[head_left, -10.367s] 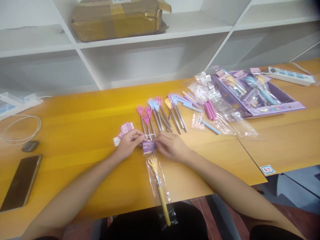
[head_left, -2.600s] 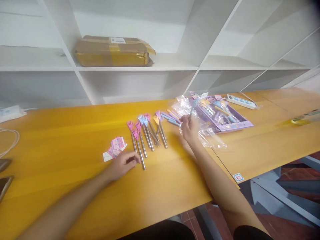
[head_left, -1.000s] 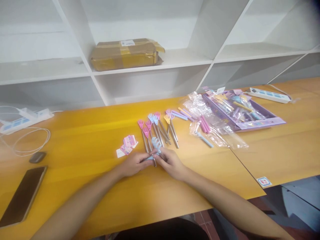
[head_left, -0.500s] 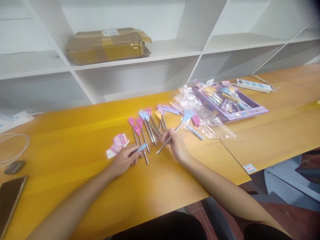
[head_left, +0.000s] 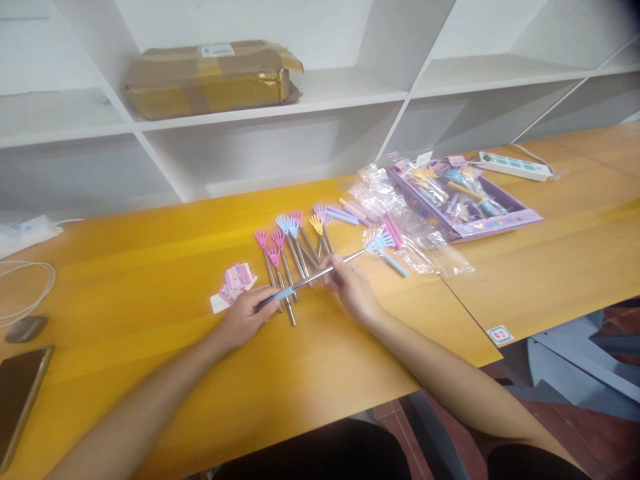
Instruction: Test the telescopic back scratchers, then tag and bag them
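Note:
My left hand [head_left: 253, 312] is closed around a light blue handle sleeve [head_left: 284, 295]. My right hand [head_left: 350, 285] pinches the metal rod of a back scratcher with a light blue claw head [head_left: 381, 240]. The rod's lower end meets the open end of the sleeve; how far in it sits I cannot tell. Behind my hands, several bare-rod back scratchers [head_left: 273, 255] with pink, blue, yellow and purple heads lie side by side. Loose sleeves in purple [head_left: 342, 215], pink [head_left: 393, 231] and blue [head_left: 395, 264] lie to the right of them.
Printed cards [head_left: 235, 283] lie left of the back scratchers. Clear plastic bags [head_left: 383, 191] lie beside a purple box [head_left: 500, 228] of wrapped back scratchers. A power strip [head_left: 515, 166], a phone [head_left: 23, 400] and a mouse [head_left: 27, 329] are on the table. A taped carton [head_left: 215, 80] sits on the shelf.
The back scratcher's rod has swung into line with the blue sleeve, and its end now meets the sleeve's opening. Before, rod and sleeve were apart. The view has shifted slightly.

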Available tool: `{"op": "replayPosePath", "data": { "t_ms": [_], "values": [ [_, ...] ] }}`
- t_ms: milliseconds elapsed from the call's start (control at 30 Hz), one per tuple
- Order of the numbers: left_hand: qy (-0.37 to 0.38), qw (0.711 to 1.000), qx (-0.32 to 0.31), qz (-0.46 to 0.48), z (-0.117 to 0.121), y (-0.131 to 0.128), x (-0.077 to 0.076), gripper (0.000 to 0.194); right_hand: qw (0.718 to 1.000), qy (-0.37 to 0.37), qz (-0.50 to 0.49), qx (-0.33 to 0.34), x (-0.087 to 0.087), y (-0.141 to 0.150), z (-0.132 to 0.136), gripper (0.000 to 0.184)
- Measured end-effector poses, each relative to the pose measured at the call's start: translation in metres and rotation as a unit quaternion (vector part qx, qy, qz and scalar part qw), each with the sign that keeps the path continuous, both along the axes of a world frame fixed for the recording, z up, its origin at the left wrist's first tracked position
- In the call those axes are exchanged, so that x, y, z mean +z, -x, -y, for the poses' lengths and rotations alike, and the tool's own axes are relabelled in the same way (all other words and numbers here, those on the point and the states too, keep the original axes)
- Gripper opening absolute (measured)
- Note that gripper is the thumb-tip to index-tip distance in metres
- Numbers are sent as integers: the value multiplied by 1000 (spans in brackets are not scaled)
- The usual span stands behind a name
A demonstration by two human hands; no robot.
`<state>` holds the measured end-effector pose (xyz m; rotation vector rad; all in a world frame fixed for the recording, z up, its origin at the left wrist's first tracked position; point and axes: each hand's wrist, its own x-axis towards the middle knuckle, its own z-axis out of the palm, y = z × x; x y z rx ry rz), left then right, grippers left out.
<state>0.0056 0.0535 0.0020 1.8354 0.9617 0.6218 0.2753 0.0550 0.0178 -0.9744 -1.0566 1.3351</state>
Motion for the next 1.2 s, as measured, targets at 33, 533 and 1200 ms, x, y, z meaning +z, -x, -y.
{"op": "replayPosePath", "data": {
  "t_ms": [33,533,1200],
  "values": [
    [-11,1000,3,-4,0,0,0,34,1000,-6,6,-2,0,0,0,47],
    [-96,992,84,0,1,0,-4,32,987,-100,122,30,4,-3,7,45],
    [-162,980,116,-11,5,-1,0,32,998,-38,3,-58,-2,-19,-20,52]
  ]
}}
